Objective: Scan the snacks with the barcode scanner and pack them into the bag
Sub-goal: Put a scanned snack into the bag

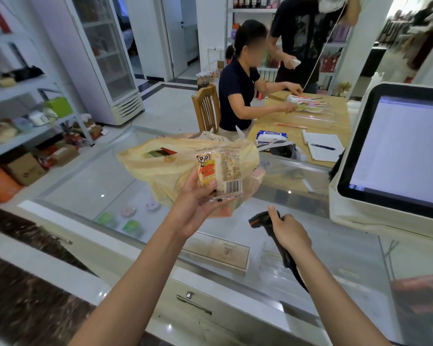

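My left hand (198, 206) holds up a small clear-wrapped snack pack (220, 173) with a panda logo, its barcode turned toward me at the lower right. Right behind the pack a yellowish plastic bag (145, 163) lies open on the glass counter (90, 176), with a few boxed items visible inside. My right hand (289, 231) grips the handle of a black barcode scanner (260, 221), whose head points up and left toward the snack pack, a short gap below it. The scanner's cable runs down toward me.
A white point-of-sale screen (395, 151) stands at the right. Beyond the counter, a seated person (238, 96) sorts items on a wooden table (340, 113), and another person (300, 38) stands behind. Shelves (23, 96) and boxes fill the left; a fridge (105, 58) stands behind.
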